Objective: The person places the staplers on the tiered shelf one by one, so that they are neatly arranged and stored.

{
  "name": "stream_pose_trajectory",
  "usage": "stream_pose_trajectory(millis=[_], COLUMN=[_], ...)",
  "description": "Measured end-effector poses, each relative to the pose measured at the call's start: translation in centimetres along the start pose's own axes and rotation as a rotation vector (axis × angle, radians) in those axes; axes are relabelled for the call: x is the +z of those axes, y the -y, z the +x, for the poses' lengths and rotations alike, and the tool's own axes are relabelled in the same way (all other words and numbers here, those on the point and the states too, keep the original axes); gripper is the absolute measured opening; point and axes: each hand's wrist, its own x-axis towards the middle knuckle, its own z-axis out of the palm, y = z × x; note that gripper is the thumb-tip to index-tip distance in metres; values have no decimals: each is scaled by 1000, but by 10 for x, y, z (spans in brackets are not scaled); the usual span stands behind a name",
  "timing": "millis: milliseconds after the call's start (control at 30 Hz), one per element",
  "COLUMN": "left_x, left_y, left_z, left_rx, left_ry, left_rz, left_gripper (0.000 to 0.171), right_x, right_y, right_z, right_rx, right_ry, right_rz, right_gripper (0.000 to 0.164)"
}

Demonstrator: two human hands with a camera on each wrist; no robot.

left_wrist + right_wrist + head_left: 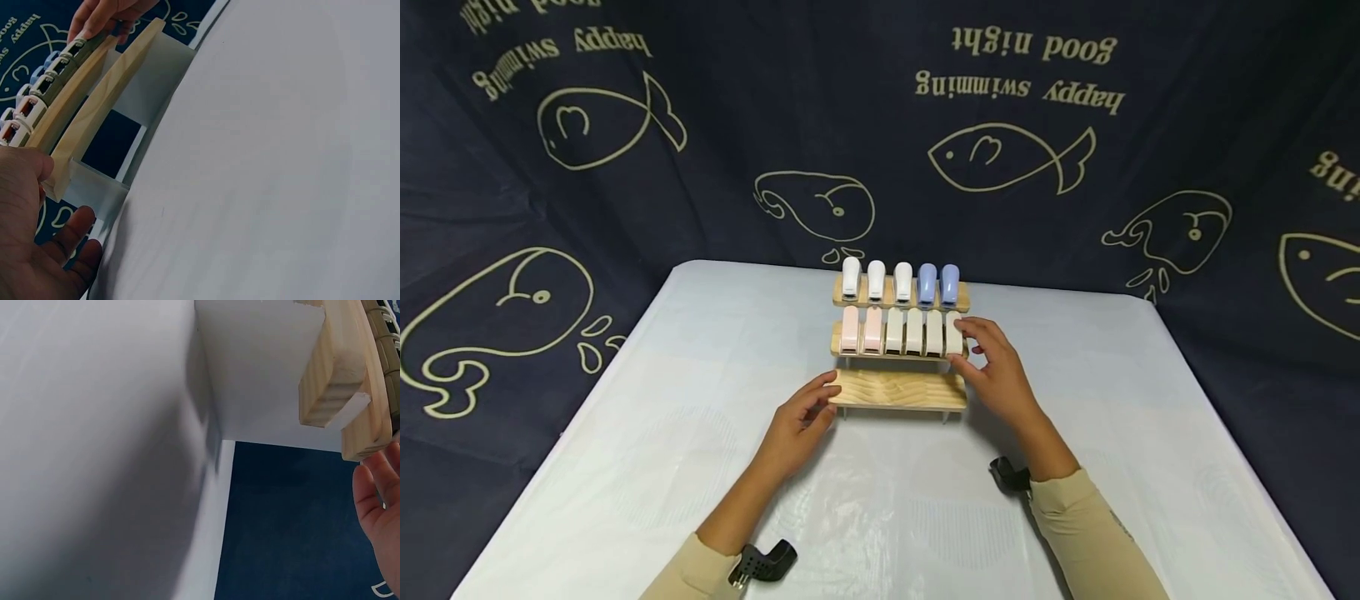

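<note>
A tiered wooden rack (898,390) carries small staplers in two rows. Three white staplers (876,282) and two blue staplers (927,285) line the top shelf; two pink staplers (849,331) and several cream staplers (913,332) fill the middle one. My right hand (1000,375) pinches the rightmost cream stapler (953,335) between thumb and fingers, at the shelf's right end. At the left end of the lowest shelf, my left hand (799,425) has its fingertips against the wood. Two of its fingers (75,231) extend loosely apart in the left wrist view.
The rack stands on clear side supports (153,75) upon a table with a white cloth (715,367). Behind and beside the table hangs a dark blue curtain (880,100) with fish and whale drawings. Both wrists wear black straps (1009,477).
</note>
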Motion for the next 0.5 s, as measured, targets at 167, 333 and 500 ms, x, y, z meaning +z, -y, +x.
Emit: stream_pose_trajectory(millis=[167, 333, 500], left_x=[1, 2, -1], left_y=[2, -3, -24], left_z=[-1, -1, 0], left_rx=[-1, 3, 30], left_ry=[-6, -16, -18], left_rz=[-4, -10, -13], left_gripper=[28, 25, 23], right_x=[-2, -6, -12], right_y=[2, 4, 5], right_z=[0, 0, -2], right_rx=[6, 18, 42], right_ry=[18, 20, -9], right_rz=[9, -3, 3], right_gripper=[52, 56, 54])
